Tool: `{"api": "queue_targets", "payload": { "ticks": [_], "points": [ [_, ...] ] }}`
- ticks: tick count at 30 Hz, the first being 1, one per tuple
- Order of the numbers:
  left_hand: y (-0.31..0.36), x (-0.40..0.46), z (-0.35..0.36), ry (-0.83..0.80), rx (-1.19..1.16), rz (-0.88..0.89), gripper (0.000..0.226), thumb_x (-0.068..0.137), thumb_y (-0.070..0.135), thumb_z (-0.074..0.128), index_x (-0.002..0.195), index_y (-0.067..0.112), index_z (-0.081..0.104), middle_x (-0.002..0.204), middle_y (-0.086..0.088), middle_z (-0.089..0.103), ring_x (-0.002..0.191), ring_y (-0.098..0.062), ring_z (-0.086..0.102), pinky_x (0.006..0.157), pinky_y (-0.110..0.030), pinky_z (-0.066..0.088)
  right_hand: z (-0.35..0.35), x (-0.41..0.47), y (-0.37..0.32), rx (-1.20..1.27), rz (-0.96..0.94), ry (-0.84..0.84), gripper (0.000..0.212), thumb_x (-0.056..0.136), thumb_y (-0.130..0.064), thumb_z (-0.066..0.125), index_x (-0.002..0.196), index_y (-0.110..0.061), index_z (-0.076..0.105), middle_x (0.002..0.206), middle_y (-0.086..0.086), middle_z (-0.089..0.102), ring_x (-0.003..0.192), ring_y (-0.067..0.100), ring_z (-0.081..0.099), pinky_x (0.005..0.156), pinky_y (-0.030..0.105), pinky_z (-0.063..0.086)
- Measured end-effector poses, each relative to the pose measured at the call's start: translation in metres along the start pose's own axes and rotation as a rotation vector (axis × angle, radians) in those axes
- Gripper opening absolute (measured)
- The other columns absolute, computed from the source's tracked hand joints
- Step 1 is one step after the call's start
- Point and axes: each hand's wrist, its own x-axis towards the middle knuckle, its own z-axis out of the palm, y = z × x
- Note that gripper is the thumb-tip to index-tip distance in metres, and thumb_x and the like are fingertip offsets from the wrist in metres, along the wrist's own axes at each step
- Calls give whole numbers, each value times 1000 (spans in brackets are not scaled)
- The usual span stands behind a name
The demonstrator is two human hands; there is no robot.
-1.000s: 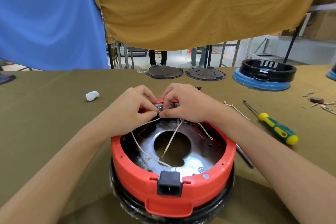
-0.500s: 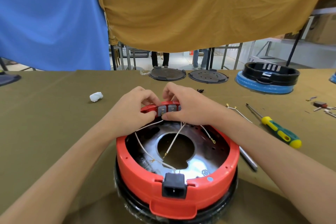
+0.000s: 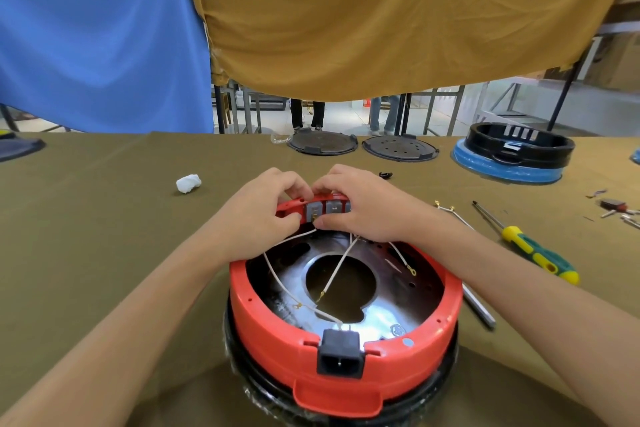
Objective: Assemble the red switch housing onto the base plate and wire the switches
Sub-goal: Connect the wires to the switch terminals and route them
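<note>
The red switch housing (image 3: pixel 273 322) sits as a ring on a shiny metal base plate (image 3: pixel 388 315) with a round centre hole, close in front of me. A black power socket (image 3: pixel 340 357) is set in its near wall. Grey switches (image 3: pixel 323 209) sit in the far wall. My left hand (image 3: pixel 263 215) pinches a white wire (image 3: pixel 298 235) at the left switch. My right hand (image 3: pixel 363 208) grips the far rim over the switches. More white wires (image 3: pixel 337 269) with gold terminals lie loose across the plate.
A yellow-green screwdriver (image 3: pixel 533 246) and a loose wire pair (image 3: pixel 450 213) lie to the right. A metal rod (image 3: pixel 479 309) rests beside the housing. White crumpled paper (image 3: pixel 188 183) lies left. Two dark discs (image 3: pixel 400 148) and a black-and-blue unit (image 3: pixel 512 156) stand at the far edge.
Both hands stay at the far wall of the housing; the fingers have shifted slightly, uncovering more of the grey switches. The view has tilted down a little.
</note>
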Motion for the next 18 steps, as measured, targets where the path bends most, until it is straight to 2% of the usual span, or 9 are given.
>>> {"api": "queue_targets", "payload": {
  "ticks": [2,6,9,11,15,18],
  "points": [
    [0,0,0,0,2,5,25,87,9,63,102,29,63,106,7,54,96,-9,61,86,-29,49,0,0,0,-6,0,-4,35,88,-38,71,120,-28,62,103,-8,49,90,8,50,72,21,38],
    [-1,0,1,0,-3,5,24,86,8,63,99,29,63,104,5,54,94,-12,62,87,-34,50,2,1,-1,-14,-12,-7,32,89,-36,70,119,-27,63,101,-5,49,90,13,51,78,31,43],
    [-2,0,1,-3,3,13,24,87,9,63,99,29,63,104,5,53,94,-12,62,88,-37,50,2,1,-1,-3,-14,-2,33,89,-36,70,120,-27,63,101,-5,49,90,12,50,78,31,42],
    [-2,1,1,-5,1,19,23,87,9,64,99,29,63,105,5,52,95,-11,62,89,-35,50,1,-1,0,22,-8,2,36,87,-35,72,122,-28,64,104,-4,52,91,10,52,78,28,43],
    [-3,2,1,-11,32,34,21,88,12,65,97,31,64,107,5,51,97,-13,61,89,-32,49,0,-3,3,52,3,22,48,83,-33,75,129,-27,61,110,-6,54,96,8,55,78,11,39],
    [-4,3,1,-12,68,51,21,88,14,65,99,31,63,107,6,51,96,-12,60,87,-29,49,-1,-3,3,49,10,24,45,84,-33,74,127,-27,62,110,-6,55,97,8,55,77,10,38]
  ]
}}
